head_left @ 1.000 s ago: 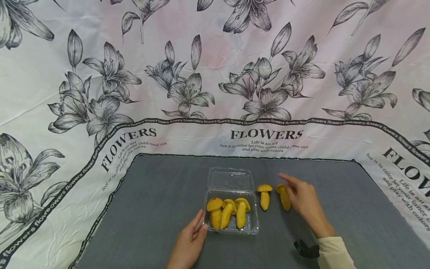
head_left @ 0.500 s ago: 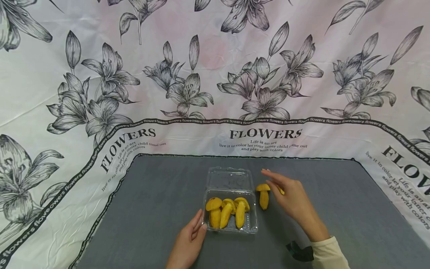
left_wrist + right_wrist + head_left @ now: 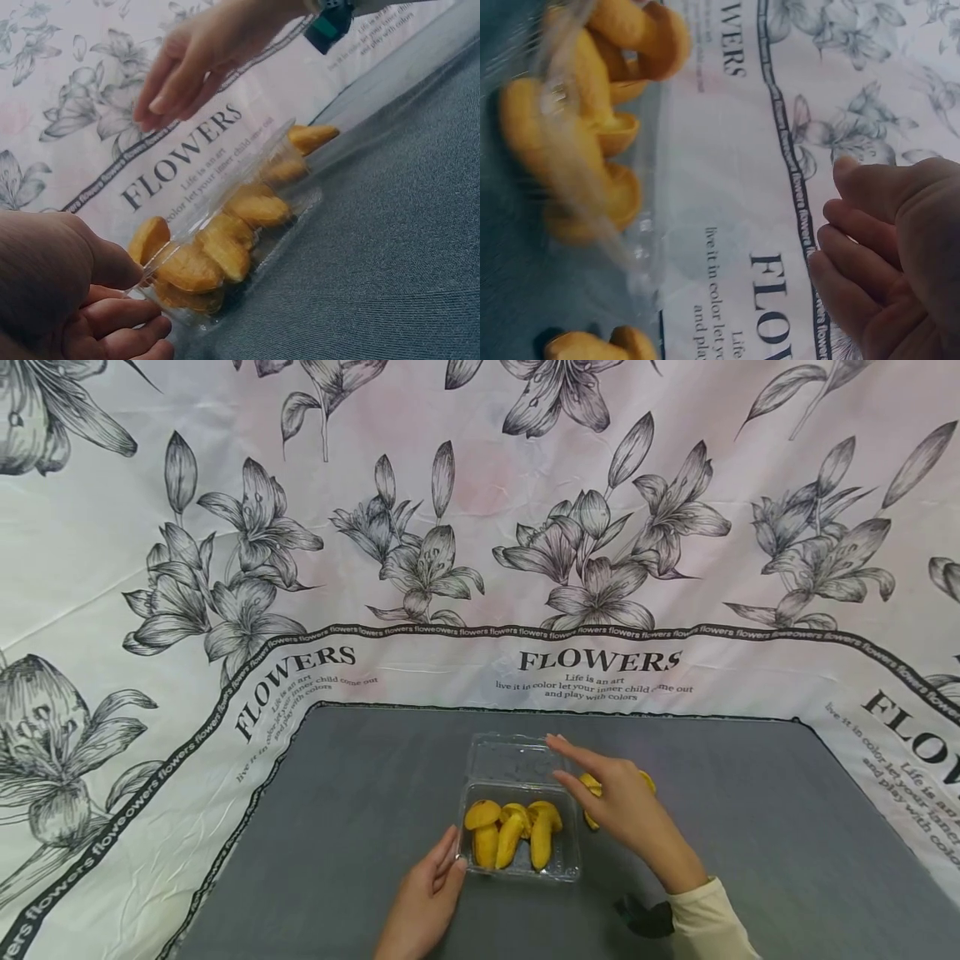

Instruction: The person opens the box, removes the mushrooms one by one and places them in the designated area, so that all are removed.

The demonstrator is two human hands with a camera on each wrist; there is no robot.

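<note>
A clear plastic clamshell container [image 3: 566, 862] stands on the grey table with its lid [image 3: 502, 760] folded back. Several yellow mushrooms [image 3: 509, 839] lie side by side in it, caps away from me. My left hand [image 3: 422, 897] holds the container's left wall, thumb and fingers at the rim [image 3: 150, 262]. Fingers extended, my right hand [image 3: 621, 802] hovers beside the lid's right edge and holds nothing. Two more yellow mushrooms on the table are partly hidden behind it: one [image 3: 592, 783] shows by the container, the other [image 3: 647, 782] as a small bit of yellow.
Grey cloth [image 3: 360, 777] covers the table. Behind it rises a white flower-printed cloth [image 3: 450, 668] with a dark border. A black wrist device [image 3: 643, 917] sits below my right wrist, by the cream sleeve [image 3: 708, 914].
My right hand has moved left, from over the outer loose mushroom, past the nearer one, to the lid's edge. The left hand keeps its hold, and the container stays in place.
</note>
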